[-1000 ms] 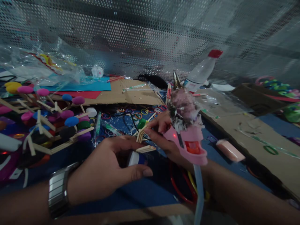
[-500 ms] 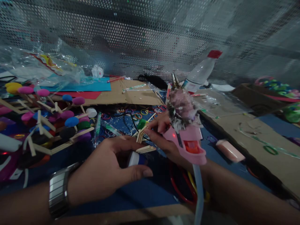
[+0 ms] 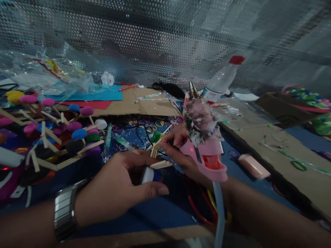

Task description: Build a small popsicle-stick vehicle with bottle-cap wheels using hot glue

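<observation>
My left hand, with a metal watch on its wrist, curls around a small white and blue bottle cap that has short wooden sticks on it. My right hand holds a pink glue gun whose barrel is crusted with dried glue and points up. The fingers of that hand also pinch a small bundle of wooden sticks just above the cap. A clear glue stick hangs from the back of the gun.
A structure of wooden sticks and coloured caps stands at the left. Cardboard sheets, blue paper, rubber bands, a white bottle with a red cap and a pink eraser lie around. A perforated metal wall rises behind.
</observation>
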The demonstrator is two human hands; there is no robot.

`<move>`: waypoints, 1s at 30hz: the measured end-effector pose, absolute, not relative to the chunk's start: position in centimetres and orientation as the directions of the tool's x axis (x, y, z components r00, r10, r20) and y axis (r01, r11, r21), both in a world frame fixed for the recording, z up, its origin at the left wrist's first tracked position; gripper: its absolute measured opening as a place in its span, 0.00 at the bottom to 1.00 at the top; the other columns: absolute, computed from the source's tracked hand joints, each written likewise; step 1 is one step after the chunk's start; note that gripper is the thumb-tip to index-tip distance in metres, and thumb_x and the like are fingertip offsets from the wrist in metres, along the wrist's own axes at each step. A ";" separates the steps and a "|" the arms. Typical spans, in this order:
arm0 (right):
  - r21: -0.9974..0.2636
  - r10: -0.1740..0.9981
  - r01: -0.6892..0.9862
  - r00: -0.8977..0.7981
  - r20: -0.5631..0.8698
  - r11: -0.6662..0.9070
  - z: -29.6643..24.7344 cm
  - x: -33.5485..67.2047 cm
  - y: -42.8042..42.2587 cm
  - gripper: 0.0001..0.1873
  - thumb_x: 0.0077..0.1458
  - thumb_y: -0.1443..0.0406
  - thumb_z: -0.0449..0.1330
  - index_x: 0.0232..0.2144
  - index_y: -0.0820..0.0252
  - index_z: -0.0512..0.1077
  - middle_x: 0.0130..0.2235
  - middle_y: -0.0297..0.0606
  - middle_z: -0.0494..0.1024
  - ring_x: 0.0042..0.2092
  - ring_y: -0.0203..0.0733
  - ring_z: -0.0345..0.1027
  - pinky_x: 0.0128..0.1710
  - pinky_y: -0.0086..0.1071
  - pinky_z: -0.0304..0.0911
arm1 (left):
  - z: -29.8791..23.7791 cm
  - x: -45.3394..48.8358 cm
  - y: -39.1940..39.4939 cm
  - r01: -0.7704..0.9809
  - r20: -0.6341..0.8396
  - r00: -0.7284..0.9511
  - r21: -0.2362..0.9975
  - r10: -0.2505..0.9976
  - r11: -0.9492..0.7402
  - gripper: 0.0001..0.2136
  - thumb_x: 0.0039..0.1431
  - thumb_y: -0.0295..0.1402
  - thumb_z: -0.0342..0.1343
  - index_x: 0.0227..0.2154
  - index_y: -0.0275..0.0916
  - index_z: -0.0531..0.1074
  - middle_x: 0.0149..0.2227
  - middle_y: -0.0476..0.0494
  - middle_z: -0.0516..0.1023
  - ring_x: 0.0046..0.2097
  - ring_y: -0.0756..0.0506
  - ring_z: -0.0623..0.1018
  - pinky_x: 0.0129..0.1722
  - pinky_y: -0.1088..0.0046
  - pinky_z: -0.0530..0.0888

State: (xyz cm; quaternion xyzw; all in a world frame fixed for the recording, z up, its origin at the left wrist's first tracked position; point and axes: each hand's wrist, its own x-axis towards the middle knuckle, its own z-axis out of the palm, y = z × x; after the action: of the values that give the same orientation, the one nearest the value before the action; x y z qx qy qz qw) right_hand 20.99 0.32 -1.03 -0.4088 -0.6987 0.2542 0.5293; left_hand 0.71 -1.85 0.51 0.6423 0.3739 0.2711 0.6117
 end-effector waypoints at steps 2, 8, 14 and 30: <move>-0.786 0.842 0.314 -0.101 0.530 0.533 -1.0 21.0 0.3 0.14 0.55 0.66 0.67 0.26 0.52 0.65 0.30 0.30 0.79 0.34 0.42 0.76 0.37 0.39 0.70 | 0.5 0.7 -1.9 0.161 -0.112 0.568 0.987 0.815 0.023 0.14 0.54 0.35 0.69 0.45 0.50 0.83 0.44 0.51 0.83 0.44 0.44 0.81 0.45 0.70 0.76; -0.815 0.865 0.296 -0.096 0.493 0.498 -1.1 20.9 0.2 0.13 0.56 0.65 0.67 0.26 0.52 0.65 0.30 0.30 0.79 0.32 0.41 0.75 0.33 0.36 0.70 | 0.4 0.6 -1.7 0.155 -0.106 0.581 0.988 0.807 0.018 0.15 0.55 0.35 0.69 0.46 0.52 0.83 0.44 0.52 0.83 0.45 0.45 0.81 0.46 0.72 0.76; -0.830 0.869 0.261 -0.096 0.486 0.493 -1.1 20.8 0.2 0.14 0.55 0.67 0.67 0.25 0.51 0.64 0.30 0.30 0.78 0.34 0.41 0.76 0.34 0.36 0.71 | 0.5 0.6 -1.7 0.168 -0.110 0.586 0.986 0.803 0.013 0.15 0.54 0.35 0.69 0.46 0.51 0.83 0.45 0.52 0.83 0.46 0.45 0.81 0.47 0.71 0.76; -0.841 0.876 0.247 -0.107 0.469 0.481 -1.2 21.0 0.2 0.14 0.57 0.66 0.66 0.26 0.50 0.64 0.30 0.32 0.78 0.33 0.43 0.75 0.34 0.39 0.71 | 0.6 0.8 -1.8 0.127 -0.146 0.579 0.988 0.802 0.088 0.14 0.54 0.32 0.68 0.44 0.49 0.84 0.46 0.48 0.83 0.46 0.41 0.81 0.47 0.67 0.76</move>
State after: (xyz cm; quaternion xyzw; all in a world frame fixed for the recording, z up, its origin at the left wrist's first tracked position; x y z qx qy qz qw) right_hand 20.95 0.24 -1.23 -0.4123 -0.6811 0.2993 0.5259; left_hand 0.84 -1.79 0.61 0.6208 0.3744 0.2655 0.6356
